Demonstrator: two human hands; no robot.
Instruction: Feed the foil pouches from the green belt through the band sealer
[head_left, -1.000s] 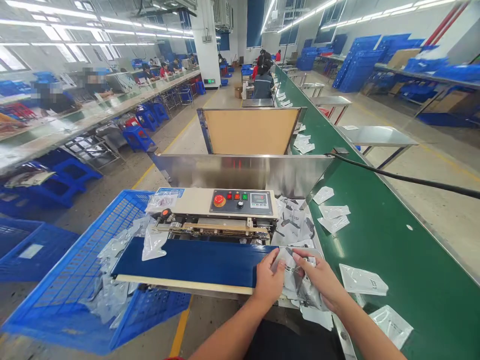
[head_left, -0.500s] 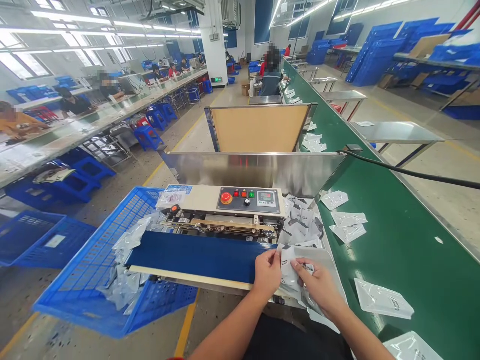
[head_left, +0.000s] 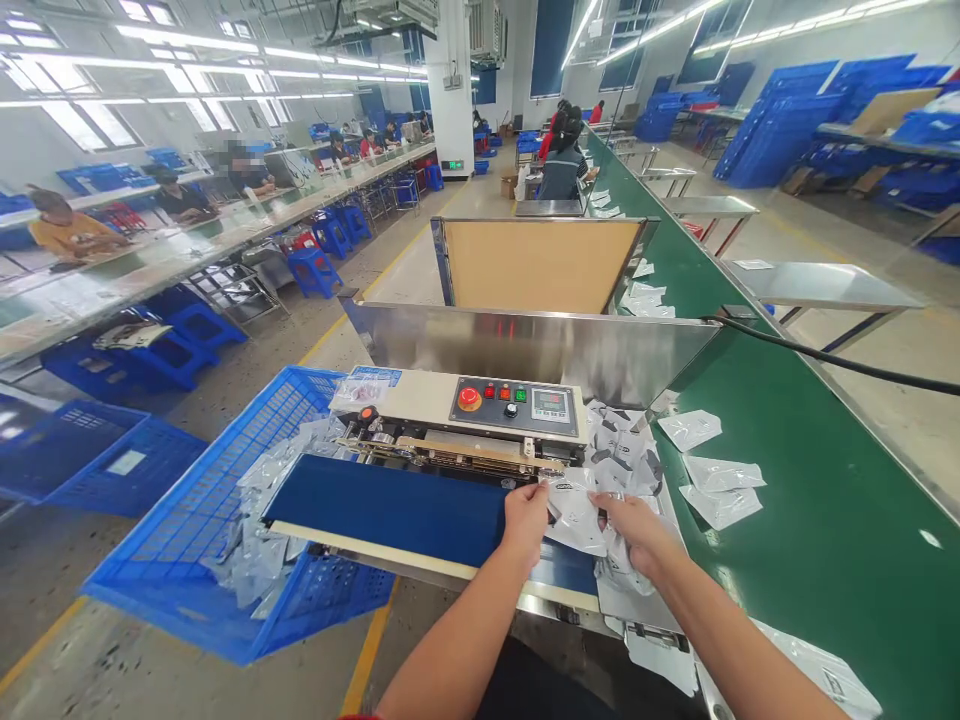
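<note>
A white printed pouch (head_left: 576, 510) is held flat between my two hands at the right end of the sealing machine (head_left: 405, 400). My left hand (head_left: 523, 522) pinches its left edge above the blue belt (head_left: 390, 510). Closed on its right edge is my right hand (head_left: 636, 530). The pouch's top edge lies close to the machine's right-hand intake. More pouches (head_left: 619, 450) are heaped on the metal tray behind and below my right hand.
At the left, a blue basket (head_left: 172, 540) holds many pouches. Loose pouches lie on the green conveyor (head_left: 810, 500) at right. A steel panel (head_left: 540, 340) stands behind the machine. People sit at a long bench far left.
Both hands have moved the pouch left and up toward the machine's intake, over the blue belt's right end. The view has shifted slightly. The green conveyor's near pouches sit differently in view.
</note>
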